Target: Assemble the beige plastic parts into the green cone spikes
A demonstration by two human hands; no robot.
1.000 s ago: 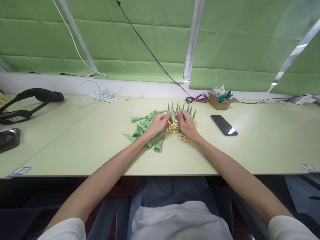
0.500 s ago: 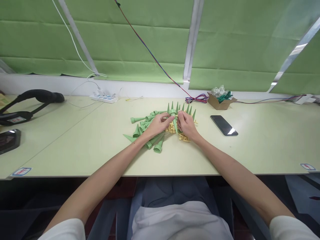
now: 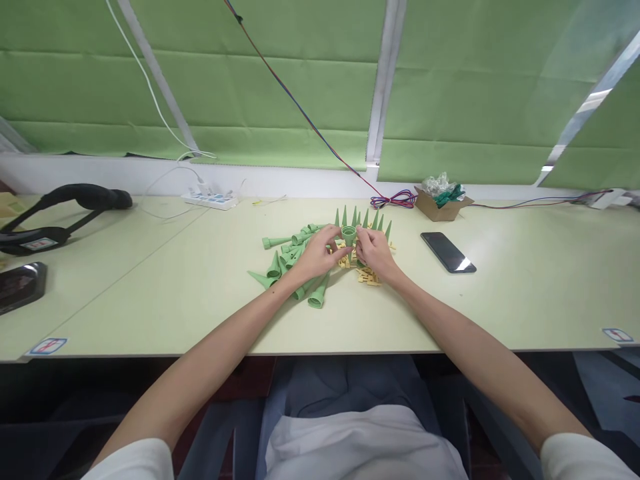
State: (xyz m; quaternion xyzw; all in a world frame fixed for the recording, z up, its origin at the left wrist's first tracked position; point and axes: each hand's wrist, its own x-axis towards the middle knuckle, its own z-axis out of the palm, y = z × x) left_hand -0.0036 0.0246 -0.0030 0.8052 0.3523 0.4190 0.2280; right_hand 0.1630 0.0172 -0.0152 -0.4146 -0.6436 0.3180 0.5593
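A green plastic watering spike (image 3: 349, 235) is held above the table, its round threaded opening tilted up toward me and its tip downward. My left hand (image 3: 319, 255) grips it from the left with thumb and fingers. My right hand (image 3: 374, 249) is closed at its right side, fingertips against or very near the rim; whatever is inside them is hidden. Small yellow plastic pieces (image 3: 369, 276) lie under and between the hands. Loose green spikes (image 3: 316, 297) are heaped by my left forearm. Behind my hands stands a row of green spikes (image 3: 366, 218), points up.
A black phone (image 3: 449, 252) lies to the right, below a small cardboard box (image 3: 440, 208) holding clear and green plastic. Coiled red-blue wire (image 3: 395, 198) and a white power strip (image 3: 210, 198) sit along the back. A black headset-like device (image 3: 65, 207) is at far left.
The held spike has turned: its opening now tilts up toward me, where before its tip pointed down at me. Both hands stay almost in place, with the left fingers shifted around it.
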